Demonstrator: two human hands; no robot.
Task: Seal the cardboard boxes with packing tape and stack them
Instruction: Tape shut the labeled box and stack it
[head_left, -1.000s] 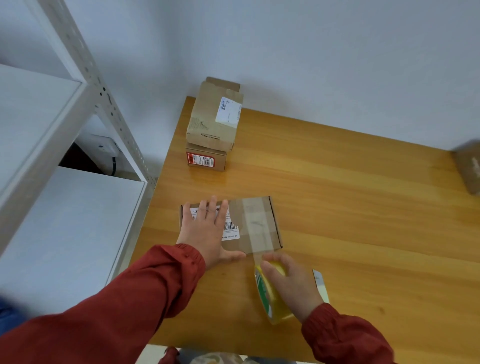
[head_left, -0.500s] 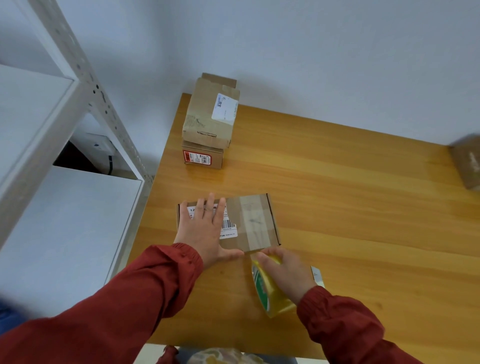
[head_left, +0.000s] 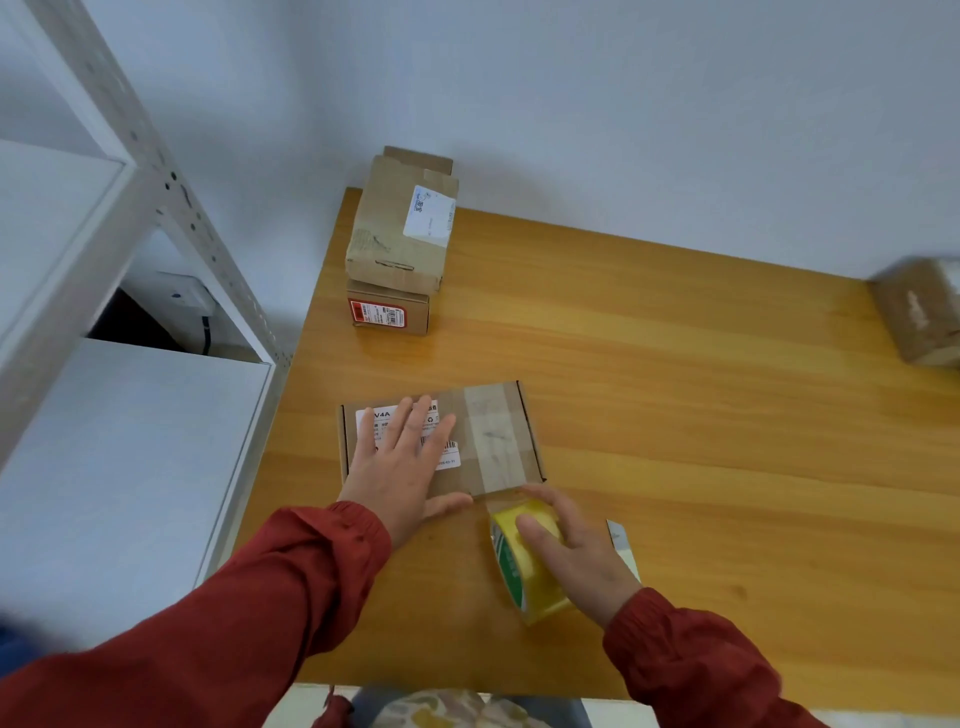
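Two boxes are already stacked at the far left corner of the orange-brown wooden tabletop (head_left: 675, 415). A taller brown cardboard box with a white label (head_left: 395, 239) sits on a lower brown cardboard box with a red label (head_left: 389, 309). Whether either is properly sealed cannot be confirmed from this angle.

The item in hand is the flat brown cardboard mailer box (head_left: 457, 480), which lies near the left edge of the tabletop, toward the near side. A strip of clear packing tape (head_left: 496, 441) runs across its lid from far edge to near edge, close to its right end. Your left hand (head_left: 400, 462) lies flat on the lid with fingers straight, pressing down over the box's white label. Your right hand (head_left: 576, 556) is curled round the yellow roll of packing tape with green print (head_left: 511, 571). The roll stands on edge on the tabletop, just beside the near edge of the box. The tape appears to run unbroken from roll to box, so I judge the strip laid but not yet cut.

One further brown cardboard box (head_left: 919, 317), blurred, sits at the right edge of the tabletop, well apart from the rest. Its seal cannot be read.

Outstanding, in my judgement: sever the tape, press it down the near side, set this box on the stack, then deal with the box at the right edge.
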